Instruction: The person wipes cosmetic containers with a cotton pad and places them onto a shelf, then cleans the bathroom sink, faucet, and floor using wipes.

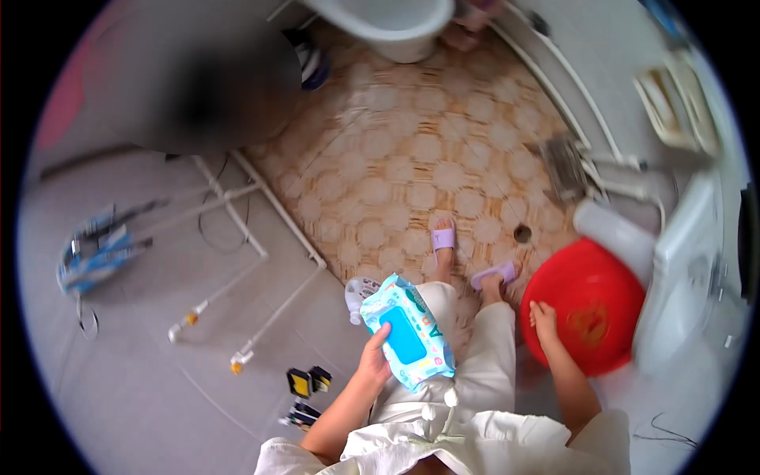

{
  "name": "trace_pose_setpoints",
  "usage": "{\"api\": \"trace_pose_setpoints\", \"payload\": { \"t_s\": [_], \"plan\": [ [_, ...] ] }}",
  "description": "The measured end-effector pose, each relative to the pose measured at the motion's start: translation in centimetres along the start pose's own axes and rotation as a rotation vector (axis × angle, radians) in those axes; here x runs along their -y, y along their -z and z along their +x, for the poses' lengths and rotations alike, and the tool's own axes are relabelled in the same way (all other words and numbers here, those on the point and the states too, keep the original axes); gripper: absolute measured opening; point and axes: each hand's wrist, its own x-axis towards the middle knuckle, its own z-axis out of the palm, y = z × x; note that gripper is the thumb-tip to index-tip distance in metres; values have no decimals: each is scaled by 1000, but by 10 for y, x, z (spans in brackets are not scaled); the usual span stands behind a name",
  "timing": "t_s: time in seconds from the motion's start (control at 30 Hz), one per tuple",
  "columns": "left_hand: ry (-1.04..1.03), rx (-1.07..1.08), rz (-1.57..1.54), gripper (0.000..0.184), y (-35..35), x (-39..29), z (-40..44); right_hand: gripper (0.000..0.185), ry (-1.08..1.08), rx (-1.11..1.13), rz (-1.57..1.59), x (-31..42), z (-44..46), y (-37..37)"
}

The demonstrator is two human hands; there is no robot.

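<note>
My left hand [375,358] grips a light-blue pack of wet wipes [406,336] with a bright blue lid, its thumb lying on the front. The pack is tilted over my lap, and the lid looks closed. My right hand [543,318] hangs over the left side of a red plastic basin [590,317], fingers curled in. Whether anything is inside those fingers, or whether they touch the basin, I cannot tell. Just behind the wipes is a clear plastic bottle [360,294], partly covered by the pack.
Pink slippers [444,239] are on my feet on the tiled floor [396,158], near a drain hole [522,233]. White pipes [281,210] run along the left wall. A white sink [681,293] stands at the right, a toilet-like white fixture [396,24] at the far end.
</note>
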Motion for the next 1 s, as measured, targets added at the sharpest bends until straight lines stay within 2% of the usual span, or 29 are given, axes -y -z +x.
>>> {"api": "trace_pose_setpoints", "payload": {
  "t_s": [0.03, 0.1, 0.13, 0.2, 0.27, 0.37, 0.47, 0.53, 0.63, 0.77, 0.87, 0.93, 1.0],
  "plan": [
    [42, 2, 72, 51, -6, -2, 1, 27, 18, -61, -59, 4, -15, -1],
    [44, 2, 200, 51, -13, 1, -5, 15, 286, -277, 57, -26, -30, -23],
    [80, -1, 265, 51, -18, 1, -7, 12, 317, -200, 345, -38, -40, -34],
    [46, 8, 393, 51, -27, 2, -15, 23, 210, -149, 228, -48, -69, -46],
    [33, 1, 479, 50, -30, 6, -22, 26, 250, -182, 291, -60, -97, -62],
    [13, -20, 611, 48, -34, 14, -30, 24, 270, -190, 486, -84, -125, -77],
    [-6, 19, 760, 42, -41, 30, -44, 23, 197, -203, 671, -104, -156, -85],
    [-9, 36, 884, 42, -50, 54, -59, 22, 229, -265, 726, -114, -182, -78],
    [26, 89, 1045, 42, -52, 88, -85, 21, 245, -242, 934, -125, -235, -58],
    [36, 241, 1235, 45, -63, 143, -141, 18, 265, -336, 1030, -157, -305, -34],
    [59, 379, 1339, 46, -80, 176, -173, 18, 215, -475, 1153, -202, -331, -43],
    [126, 305, 1390, 50, -103, 202, -186, 16, 177, -573, 1056, -228, -339, -32],
    [137, 410, 1482, 53, -119, 227, -199, 16, 124, -656, 1059, -247, -360, -25]
  ]
}}
